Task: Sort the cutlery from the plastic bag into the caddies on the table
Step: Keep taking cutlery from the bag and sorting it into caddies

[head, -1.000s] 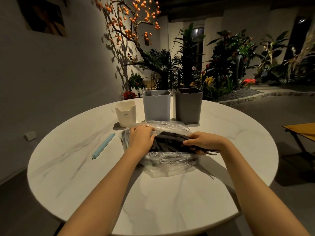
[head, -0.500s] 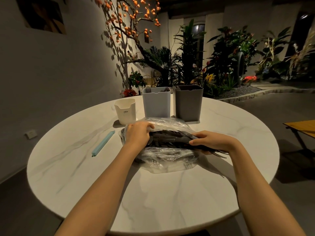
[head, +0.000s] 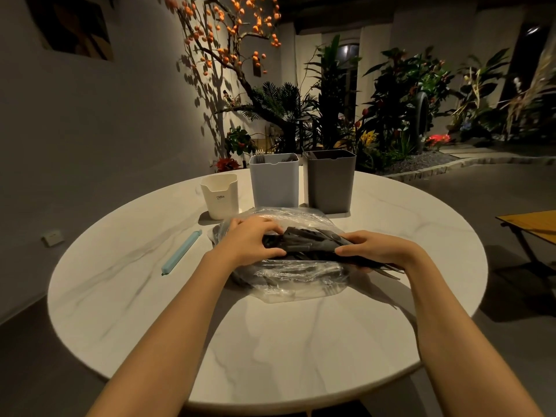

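Observation:
A clear plastic bag (head: 301, 284) lies in the middle of the round white table (head: 270, 341). A bundle of black cutlery (head: 310, 243) sticks out of it to the right. My left hand (head: 251, 239) grips the bundle's left end at the bag's mouth. My right hand (head: 379, 249) grips its right end, with thin tips poking out past the fingers. Behind the bag stand three caddies: a small cream one (head: 220, 195), a light grey one (head: 274, 180) with fork tines showing, and a dark grey one (head: 330, 180).
A light blue bag clip (head: 181, 252) lies on the table left of the bag. Beyond the table are a lit tree with orange fruit (head: 228, 49) and dense plants (head: 406, 106). A wooden folding table (head: 532, 224) stands at the right.
Both hands have lifted the black cutlery bundle slightly and drawn it further out of the bag to the right. The camera has tilted a little.

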Motion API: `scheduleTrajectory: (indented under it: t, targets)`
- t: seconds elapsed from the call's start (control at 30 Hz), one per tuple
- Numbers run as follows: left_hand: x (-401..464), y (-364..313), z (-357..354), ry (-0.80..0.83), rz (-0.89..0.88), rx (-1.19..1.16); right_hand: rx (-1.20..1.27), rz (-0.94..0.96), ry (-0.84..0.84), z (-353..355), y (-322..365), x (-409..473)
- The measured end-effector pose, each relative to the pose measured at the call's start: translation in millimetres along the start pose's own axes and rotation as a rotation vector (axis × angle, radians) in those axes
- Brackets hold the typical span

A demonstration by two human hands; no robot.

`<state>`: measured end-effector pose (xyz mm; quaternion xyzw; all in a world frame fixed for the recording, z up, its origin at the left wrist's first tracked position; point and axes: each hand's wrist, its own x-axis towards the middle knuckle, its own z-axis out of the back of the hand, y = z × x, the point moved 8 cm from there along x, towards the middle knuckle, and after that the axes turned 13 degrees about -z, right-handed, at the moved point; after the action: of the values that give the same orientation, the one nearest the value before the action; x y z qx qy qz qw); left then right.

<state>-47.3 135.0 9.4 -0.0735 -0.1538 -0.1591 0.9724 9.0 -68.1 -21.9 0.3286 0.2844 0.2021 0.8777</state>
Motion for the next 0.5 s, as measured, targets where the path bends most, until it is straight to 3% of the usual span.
scheduleTrajectory:
  t: [0.23, 0.5]
  targets:
    - [13.3, -32.0, 1.3, 0.089, -0.128, 0.390, 0.021, -0.023, 0.057, 3.5, -1.6, -1.7]
    - [19.6, -28.5, -13.1, 0.251, 0.015, 0.463, 0.021, -0.037, 0.035, 11.0, -6.2, -6.9]
